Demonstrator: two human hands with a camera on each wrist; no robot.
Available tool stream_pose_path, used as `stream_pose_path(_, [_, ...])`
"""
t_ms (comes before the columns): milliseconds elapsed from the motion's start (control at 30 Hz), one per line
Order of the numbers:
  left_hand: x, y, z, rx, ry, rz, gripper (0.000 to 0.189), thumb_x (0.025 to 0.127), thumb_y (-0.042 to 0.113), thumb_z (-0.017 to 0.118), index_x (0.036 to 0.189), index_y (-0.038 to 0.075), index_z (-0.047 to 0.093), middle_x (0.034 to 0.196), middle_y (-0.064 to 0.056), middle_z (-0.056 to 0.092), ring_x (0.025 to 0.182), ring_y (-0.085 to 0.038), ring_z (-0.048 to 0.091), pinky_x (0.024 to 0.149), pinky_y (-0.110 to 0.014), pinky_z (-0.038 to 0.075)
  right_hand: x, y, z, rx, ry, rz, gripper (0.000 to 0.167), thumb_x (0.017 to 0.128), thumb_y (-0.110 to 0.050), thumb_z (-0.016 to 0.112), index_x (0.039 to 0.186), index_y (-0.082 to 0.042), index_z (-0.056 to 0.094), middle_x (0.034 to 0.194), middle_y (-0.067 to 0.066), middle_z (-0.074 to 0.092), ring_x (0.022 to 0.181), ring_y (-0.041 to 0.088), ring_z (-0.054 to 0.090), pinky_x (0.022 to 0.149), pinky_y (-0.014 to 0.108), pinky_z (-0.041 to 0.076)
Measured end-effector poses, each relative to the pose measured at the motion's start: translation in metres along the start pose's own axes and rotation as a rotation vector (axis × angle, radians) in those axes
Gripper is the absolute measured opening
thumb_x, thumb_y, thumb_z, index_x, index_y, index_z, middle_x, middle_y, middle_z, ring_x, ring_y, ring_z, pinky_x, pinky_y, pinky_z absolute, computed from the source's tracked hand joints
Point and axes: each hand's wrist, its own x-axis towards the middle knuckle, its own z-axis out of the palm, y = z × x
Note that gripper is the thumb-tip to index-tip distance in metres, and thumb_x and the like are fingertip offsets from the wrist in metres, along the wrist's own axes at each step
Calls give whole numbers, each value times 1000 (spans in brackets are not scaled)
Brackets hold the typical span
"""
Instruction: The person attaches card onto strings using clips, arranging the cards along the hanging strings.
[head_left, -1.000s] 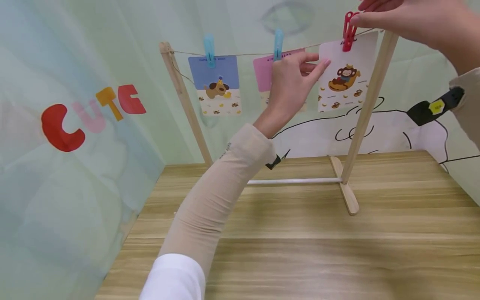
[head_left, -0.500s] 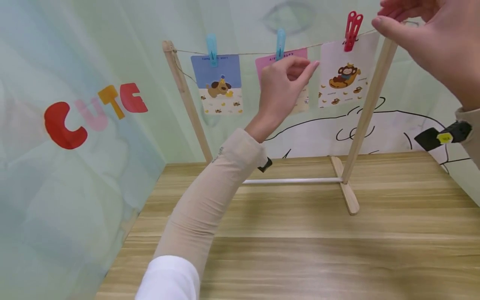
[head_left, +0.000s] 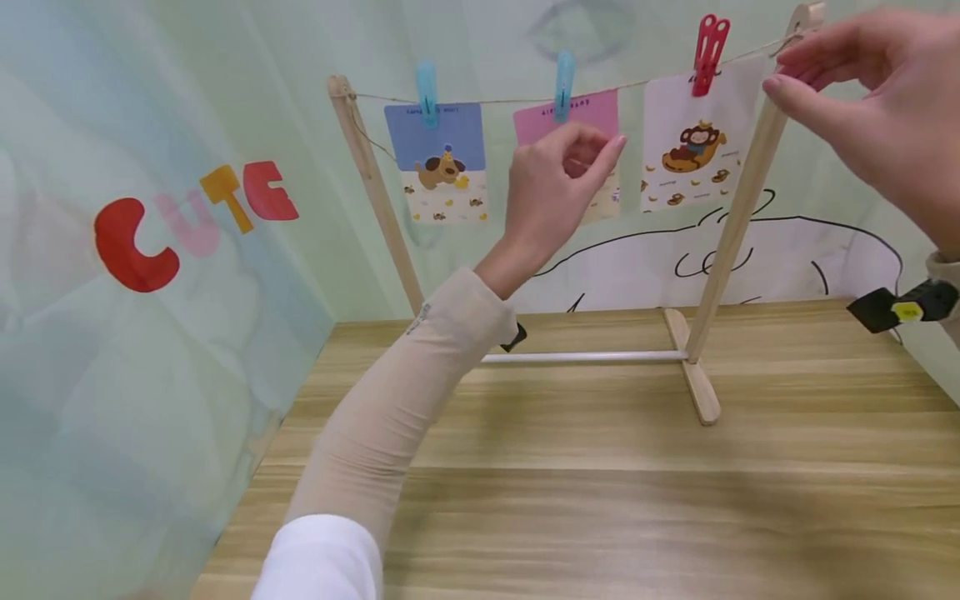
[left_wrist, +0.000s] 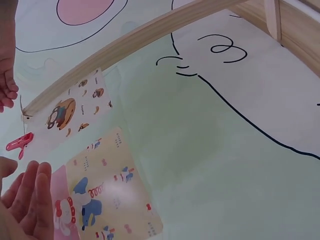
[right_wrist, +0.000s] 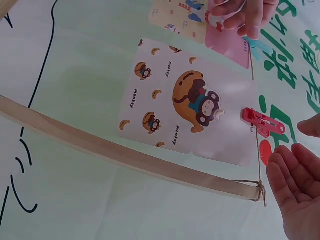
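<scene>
A white monkey card (head_left: 697,150) hangs from the string under a red clothespin (head_left: 708,57). My right hand (head_left: 885,108) is right of that clothespin, apart from it, its fingers loosely bent with nothing between them. In front of the pink card (head_left: 534,127) is my left hand (head_left: 551,192), also holding nothing; its thumb and fingertips lie near each other. A light blue clothespin (head_left: 564,87) holds the pink card, which my left hand partly hides. At the left, another blue clothespin (head_left: 427,92) holds a blue dog card (head_left: 438,162).
The string (head_left: 502,101) runs between two posts of a wooden stand, the right post (head_left: 738,225) being close to my right hand. A white crossbar (head_left: 600,357) joins the posts low down. Beneath lies a wood-grain table (head_left: 570,500); a printed curtain (head_left: 150,400) hangs around it.
My right hand has let go of the red clothespin and moved right. My left hand has drawn away from the monkey card, down and left. The monkey card now hangs from the string.
</scene>
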Motion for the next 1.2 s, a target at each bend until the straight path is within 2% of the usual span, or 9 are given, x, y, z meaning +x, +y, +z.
stream_pose_path(200, [-12, -7, -9, -3, 4, 65, 14, 95, 19, 71, 95, 4, 72, 85, -2, 74, 72, -5, 66, 69, -17, 55, -12, 6, 0, -49, -7, 21, 32, 97, -26, 66, 126, -10, 68, 95, -26, 57, 94, -3, 52, 112, 19, 30])
stream_pose_path(267, [-18, -10, -14, 7, 2, 68, 15, 94, 18, 71, 96, 3, 72, 86, -3, 74, 72, -5, 66, 69, -17, 55, -17, 8, 0, -53, -10, 22, 31, 97, -26, 67, 124, -10, 68, 93, -27, 56, 93, -4, 52, 107, 16, 32])
stream_pose_path(433, [-34, -17, -28, 40, -4, 59, 16, 94, 20, 72, 97, 4, 73, 85, -2, 74, 70, -4, 66, 68, -18, 56, -32, 18, -1, -101, -31, 26, 27, 96, -27, 69, 117, -10, 69, 91, -29, 56, 88, -7, 53, 66, 10, 37])
stream_pose_path(567, [-44, -25, -41, 75, 6, 60, 17, 94, 21, 72, 97, 4, 73, 86, -2, 74, 70, -2, 66, 68, -19, 56, -42, 25, -2, -142, -45, 11, 25, 96, -26, 68, 111, -6, 69, 88, -33, 55, 86, -11, 52, 55, 10, 34])
stream_pose_path(833, [-60, -38, -67, 112, 21, 18, 18, 94, 22, 72, 97, 5, 74, 87, -1, 74, 71, -6, 67, 68, -22, 57, -59, 39, -4, -228, -74, -31, 28, 96, -23, 69, 111, 1, 69, 85, -36, 51, 82, -17, 49, 55, 6, 33])
stream_pose_path(1000, [-75, -49, -82, 128, 54, 26, 19, 94, 21, 72, 98, 3, 74, 87, -3, 74, 70, -9, 68, 65, -23, 57, -71, 46, -3, -295, -89, -52, 28, 97, -22, 67, 111, 3, 68, 92, -2, 68, 83, -21, 42, 63, 5, 32])
stream_pose_path(1067, [-80, -52, -89, 135, 66, 12, 19, 94, 22, 72, 98, 3, 74, 87, -3, 74, 69, -9, 68, 65, -23, 57, -74, 50, -3, -293, -92, -43, 28, 98, -21, 66, 111, 4, 68, 94, -1, 67, 83, -22, 42, 67, 4, 31])
stream_pose_path(1133, [-84, -56, -96, 129, 78, -17, 20, 94, 23, 73, 99, 4, 74, 87, -2, 74, 68, -9, 68, 65, -23, 57, -77, 54, -3, -277, -83, -33, 27, 97, -20, 67, 110, 4, 68, 90, -17, 60, 82, -21, 43, 69, 4, 31])
stream_pose_path(1200, [-87, -60, -102, 128, 95, -46, 21, 94, 25, 72, 98, 5, 74, 85, -2, 74, 67, -9, 68, 65, -23, 57, -79, 58, -2, -269, -83, -18, 27, 97, -20, 67, 109, 4, 67, 90, -17, 59, 81, -21, 43, 68, 3, 31])
